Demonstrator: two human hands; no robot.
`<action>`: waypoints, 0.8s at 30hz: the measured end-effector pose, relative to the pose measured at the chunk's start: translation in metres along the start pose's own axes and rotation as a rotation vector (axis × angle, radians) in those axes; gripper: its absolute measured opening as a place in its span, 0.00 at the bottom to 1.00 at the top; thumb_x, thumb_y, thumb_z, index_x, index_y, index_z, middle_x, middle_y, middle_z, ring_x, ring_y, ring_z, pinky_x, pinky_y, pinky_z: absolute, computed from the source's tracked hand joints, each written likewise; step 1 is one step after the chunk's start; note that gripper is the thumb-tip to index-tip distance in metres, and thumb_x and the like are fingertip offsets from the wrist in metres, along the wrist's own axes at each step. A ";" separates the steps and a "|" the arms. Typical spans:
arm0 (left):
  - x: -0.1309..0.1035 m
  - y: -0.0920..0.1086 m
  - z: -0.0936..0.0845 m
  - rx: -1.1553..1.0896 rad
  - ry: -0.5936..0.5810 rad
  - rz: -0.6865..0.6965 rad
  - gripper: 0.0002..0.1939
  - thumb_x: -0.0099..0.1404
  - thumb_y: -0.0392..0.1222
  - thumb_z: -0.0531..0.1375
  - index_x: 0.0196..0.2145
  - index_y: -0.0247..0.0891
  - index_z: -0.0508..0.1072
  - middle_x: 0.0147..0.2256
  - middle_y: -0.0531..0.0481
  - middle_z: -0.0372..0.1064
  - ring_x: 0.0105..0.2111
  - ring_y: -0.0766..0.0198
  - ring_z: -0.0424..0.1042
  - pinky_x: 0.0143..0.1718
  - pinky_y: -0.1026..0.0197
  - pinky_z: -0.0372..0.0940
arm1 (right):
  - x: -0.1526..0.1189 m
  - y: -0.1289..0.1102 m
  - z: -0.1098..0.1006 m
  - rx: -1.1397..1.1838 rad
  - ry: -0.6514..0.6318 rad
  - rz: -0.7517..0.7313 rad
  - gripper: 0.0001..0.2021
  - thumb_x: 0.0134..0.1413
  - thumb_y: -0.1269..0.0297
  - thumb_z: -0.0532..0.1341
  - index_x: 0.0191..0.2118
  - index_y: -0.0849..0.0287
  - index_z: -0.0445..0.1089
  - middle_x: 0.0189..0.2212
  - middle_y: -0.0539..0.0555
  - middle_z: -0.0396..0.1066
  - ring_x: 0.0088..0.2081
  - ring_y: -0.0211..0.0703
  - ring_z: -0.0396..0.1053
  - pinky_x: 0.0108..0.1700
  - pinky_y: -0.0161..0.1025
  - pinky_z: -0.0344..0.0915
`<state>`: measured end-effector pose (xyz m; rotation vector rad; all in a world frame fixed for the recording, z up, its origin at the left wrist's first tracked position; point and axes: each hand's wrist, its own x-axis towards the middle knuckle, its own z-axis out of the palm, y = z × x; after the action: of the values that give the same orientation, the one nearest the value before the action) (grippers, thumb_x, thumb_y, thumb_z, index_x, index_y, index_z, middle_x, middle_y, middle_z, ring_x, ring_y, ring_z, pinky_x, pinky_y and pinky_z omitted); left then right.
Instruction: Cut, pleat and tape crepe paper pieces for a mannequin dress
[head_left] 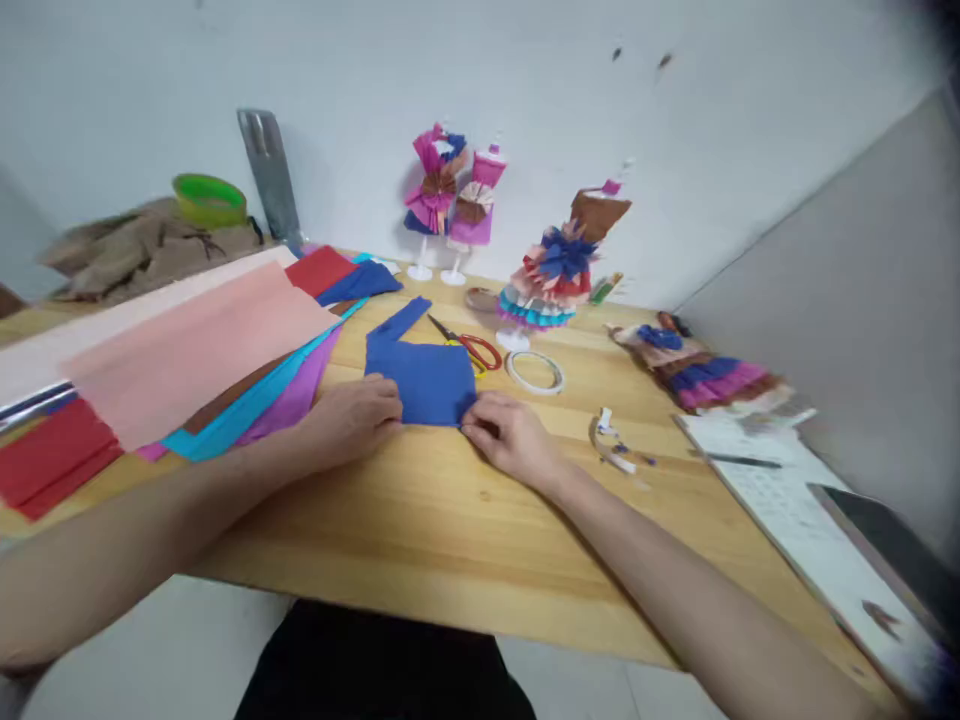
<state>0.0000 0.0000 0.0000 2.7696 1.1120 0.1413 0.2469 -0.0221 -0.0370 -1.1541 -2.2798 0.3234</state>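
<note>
A piece of blue crepe paper [431, 385] lies flat on the table in front of me, its near edge toward me. My left hand [356, 418] is closed at its near left corner, with the fingers curled over the edge. At the near right corner, my right hand [510, 432] pinches the paper between thumb and fingers. Another strip of blue paper [401, 322] sticks out behind the sheet at its far left. Just past the far right corner rest red-handled scissors [480, 350], with a yellow-handled pair [478, 370] partly hidden beneath.
Crepe paper sheets [202, 345] in several colours are stacked at left. A tape roll [535, 372] lies right of the scissors. Mini dress forms [551, 265] in paper dresses stand at the back. At right are paper scraps [619, 450], a dressed doll [697, 370], a notebook [772, 500] and a phone [885, 540].
</note>
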 end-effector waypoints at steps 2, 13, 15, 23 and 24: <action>-0.002 0.001 -0.001 -0.011 -0.002 -0.019 0.13 0.68 0.38 0.54 0.29 0.34 0.75 0.35 0.46 0.70 0.39 0.59 0.67 0.41 0.59 0.60 | -0.002 -0.002 -0.003 0.011 -0.020 0.011 0.08 0.54 0.74 0.58 0.26 0.59 0.68 0.25 0.52 0.67 0.29 0.40 0.65 0.34 0.36 0.59; -0.002 0.000 0.000 -0.226 -0.018 -0.264 0.07 0.61 0.40 0.57 0.32 0.39 0.76 0.33 0.51 0.75 0.35 0.61 0.70 0.37 0.61 0.60 | -0.004 -0.001 -0.005 0.104 -0.061 0.153 0.06 0.51 0.74 0.59 0.27 0.58 0.69 0.26 0.51 0.68 0.28 0.37 0.64 0.32 0.34 0.58; -0.002 0.001 -0.002 -0.212 -0.024 -0.265 0.07 0.60 0.39 0.57 0.31 0.39 0.75 0.33 0.51 0.74 0.35 0.61 0.70 0.37 0.61 0.60 | -0.005 -0.001 -0.005 0.091 -0.056 0.162 0.05 0.51 0.74 0.59 0.27 0.58 0.69 0.26 0.51 0.69 0.28 0.38 0.64 0.32 0.34 0.58; -0.003 0.003 -0.001 -0.142 -0.009 -0.218 0.07 0.61 0.39 0.55 0.29 0.38 0.73 0.32 0.49 0.72 0.35 0.60 0.69 0.35 0.61 0.58 | -0.005 -0.002 -0.004 0.023 -0.060 0.149 0.07 0.56 0.71 0.58 0.26 0.58 0.67 0.26 0.52 0.69 0.29 0.39 0.65 0.34 0.35 0.59; -0.003 0.003 -0.001 -0.140 -0.016 -0.235 0.08 0.61 0.39 0.55 0.29 0.38 0.73 0.32 0.49 0.72 0.34 0.60 0.69 0.35 0.60 0.58 | -0.005 -0.002 -0.004 0.012 -0.055 0.155 0.07 0.56 0.71 0.58 0.27 0.58 0.67 0.26 0.52 0.69 0.29 0.39 0.65 0.34 0.35 0.58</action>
<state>0.0002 -0.0043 0.0013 2.4924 1.3569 0.1618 0.2497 -0.0275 -0.0347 -1.3343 -2.2366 0.4321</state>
